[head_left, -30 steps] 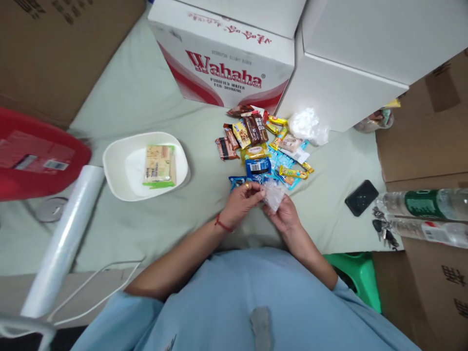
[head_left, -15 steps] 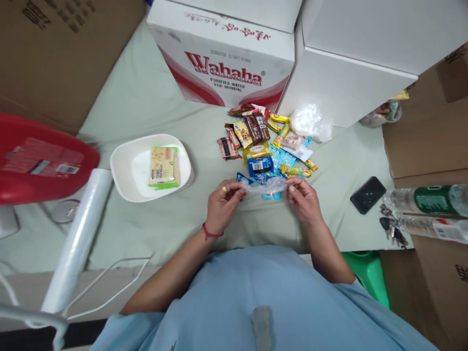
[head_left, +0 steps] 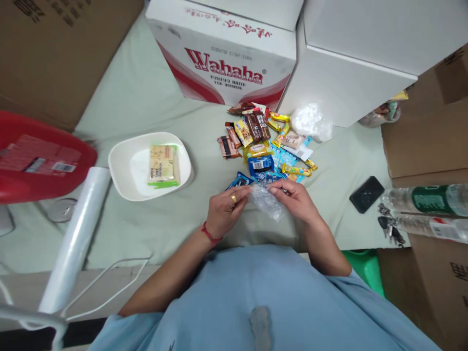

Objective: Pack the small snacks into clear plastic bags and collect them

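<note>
Between my hands hangs a thin, crumpled clear plastic bag (head_left: 269, 202). My left hand (head_left: 227, 207), with a gold ring and a red wrist cord, pinches its left edge. The right edge is pinched by my right hand (head_left: 294, 199). Just beyond my fingers lies a pile of wrapped snacks: a dark blue packet (head_left: 261, 165), brown bars (head_left: 257, 126), a yellow cookie packet (head_left: 243, 131) and yellow sticks (head_left: 297, 170). Off to the left, a white plastic basin (head_left: 120, 168) holds a cracker packet (head_left: 163, 165) with a green edge.
A Wahaha carton (head_left: 226, 63) and white boxes (head_left: 358, 83) stand behind the snacks, beside another crumpled plastic bag (head_left: 311, 121). At right lie a phone (head_left: 366, 194), keys (head_left: 391, 228) and bottles (head_left: 431, 200). A plastic film roll (head_left: 75, 239) and a red container (head_left: 44, 158) are at left.
My hands have come closer together, the right one moving left. The plastic bag, stretched in a strip before, now bunches and hangs down toward me.
</note>
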Tool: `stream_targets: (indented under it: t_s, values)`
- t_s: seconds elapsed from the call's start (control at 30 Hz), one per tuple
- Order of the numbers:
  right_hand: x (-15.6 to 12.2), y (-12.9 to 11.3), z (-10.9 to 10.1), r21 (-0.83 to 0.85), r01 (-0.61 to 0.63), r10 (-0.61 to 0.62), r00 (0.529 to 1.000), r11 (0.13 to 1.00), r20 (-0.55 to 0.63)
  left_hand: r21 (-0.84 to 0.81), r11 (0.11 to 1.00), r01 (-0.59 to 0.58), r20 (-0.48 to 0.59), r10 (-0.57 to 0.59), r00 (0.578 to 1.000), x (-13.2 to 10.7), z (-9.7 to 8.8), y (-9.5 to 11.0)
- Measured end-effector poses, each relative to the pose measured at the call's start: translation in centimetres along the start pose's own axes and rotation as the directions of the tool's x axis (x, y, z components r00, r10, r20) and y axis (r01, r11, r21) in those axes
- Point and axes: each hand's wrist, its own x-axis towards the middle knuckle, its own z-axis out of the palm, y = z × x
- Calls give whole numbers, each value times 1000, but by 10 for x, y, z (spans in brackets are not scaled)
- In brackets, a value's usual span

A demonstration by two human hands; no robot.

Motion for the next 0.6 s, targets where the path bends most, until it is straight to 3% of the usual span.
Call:
stream_targets:
  t_s: [0.07, 0.2, 0.3, 0.43, 0.5, 0.6]
  values:
    - [-1, 6, 1, 48, -61, 63, 997, 997, -33, -9, 1000, 6, -29, -6, 1000, 0, -2, -1]
    - [-6, 11, 3, 18, -39, 41, 984, 999, -174, 4, 1000, 15, -80, -15, 997, 0, -1, 2]
    - [-8, 15, 3, 74, -82, 98, 961, 994, -259, 2, 997, -77, -111, 76, 991, -2, -1, 7]
    - [-8, 22, -1, 251, -177, 243, 934, 952, -263, -35, 987, -156, -108, 152, 982, -2, -10, 7]
    - [-8, 23, -3, 321, -200, 288, 923, 926, -255, -77, 985, -155, -70, 150, 986, 1, -15, 2]
    - [-10, 21, -1, 305, -195, 283, 918, 932, -279, -137, 987, -81, 98, 95, 991, 9, -17, -6]
